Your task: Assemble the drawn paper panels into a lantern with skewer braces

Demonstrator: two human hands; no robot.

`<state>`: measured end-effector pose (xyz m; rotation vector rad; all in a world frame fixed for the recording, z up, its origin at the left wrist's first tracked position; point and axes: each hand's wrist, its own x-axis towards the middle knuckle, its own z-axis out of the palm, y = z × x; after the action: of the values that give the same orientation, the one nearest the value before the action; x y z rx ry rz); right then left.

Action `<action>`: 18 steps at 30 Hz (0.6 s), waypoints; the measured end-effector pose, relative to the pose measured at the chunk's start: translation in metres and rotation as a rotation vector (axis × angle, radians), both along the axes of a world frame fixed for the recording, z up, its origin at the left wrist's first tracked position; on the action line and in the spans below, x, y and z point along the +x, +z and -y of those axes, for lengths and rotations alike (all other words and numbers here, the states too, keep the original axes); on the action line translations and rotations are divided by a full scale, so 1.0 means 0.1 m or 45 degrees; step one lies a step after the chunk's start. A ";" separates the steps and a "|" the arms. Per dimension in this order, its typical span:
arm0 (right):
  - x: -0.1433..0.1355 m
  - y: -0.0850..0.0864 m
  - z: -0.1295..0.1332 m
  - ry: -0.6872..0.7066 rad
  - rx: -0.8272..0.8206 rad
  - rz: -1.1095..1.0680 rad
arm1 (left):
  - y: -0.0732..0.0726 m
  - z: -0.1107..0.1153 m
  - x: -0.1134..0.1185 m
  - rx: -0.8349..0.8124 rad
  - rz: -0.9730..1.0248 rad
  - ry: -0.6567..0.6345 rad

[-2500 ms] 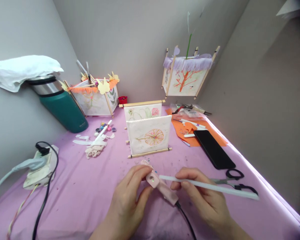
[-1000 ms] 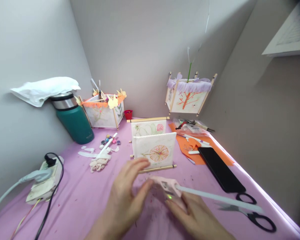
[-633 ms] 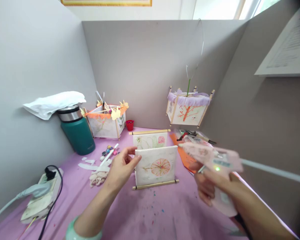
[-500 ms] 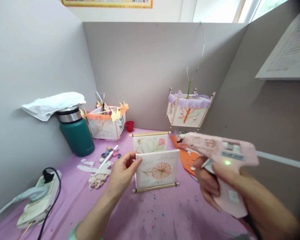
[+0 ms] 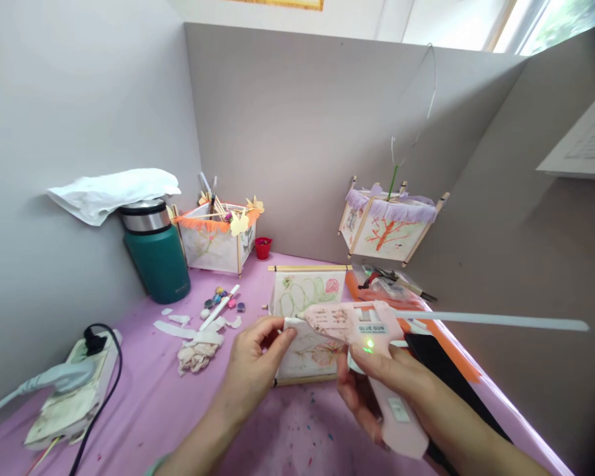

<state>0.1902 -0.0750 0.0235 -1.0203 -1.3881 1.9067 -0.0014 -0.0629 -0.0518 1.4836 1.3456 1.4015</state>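
Observation:
My right hand (image 5: pixel 377 383) grips a pink glue gun (image 5: pixel 361 324) with a green light lit and a long white glue stick (image 5: pixel 496 320) out of its back. The nozzle is at the top edge of a white panel (image 5: pixel 302 357) with an orange flower drawing. At that panel's upper left corner, my left hand (image 5: pixel 255 357) pinches the edge between thumb and fingers. Behind stands another panel (image 5: pixel 302 294) with a pink and green drawing and wooden sticks along its top. The gun and my right hand hide part of the front panel.
A green bottle (image 5: pixel 158 261) stands left, beside a decorated box (image 5: pixel 211 248) with sticks in it and a small red cup (image 5: pixel 263 248). A similar lantern (image 5: pixel 387 221) hangs at right. A power strip (image 5: pixel 74 390), paper scraps (image 5: pixel 178 330) and a black flat object (image 5: pixel 451 377) lie on the purple cloth.
The glue gun has moved left, bringing its nozzle to the front panel's top edge. My left hand still pinches the corner. The view has shifted, showing more of the table's right side.

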 end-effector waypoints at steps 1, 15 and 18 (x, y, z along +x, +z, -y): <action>-0.02 0.00 0.00 0.010 -0.014 -0.007 | -0.01 0.00 -0.01 0.005 -0.005 -0.001; -0.09 -0.03 -0.01 -0.002 -0.033 0.067 | -0.01 0.01 -0.03 0.078 -0.064 -0.002; -0.09 0.00 0.01 -0.020 -0.033 0.086 | -0.03 0.01 -0.03 0.074 -0.047 -0.010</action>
<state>0.1809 -0.0764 0.0234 -1.1142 -1.3913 1.8994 -0.0042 -0.0641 -0.0543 1.5577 1.3300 1.4257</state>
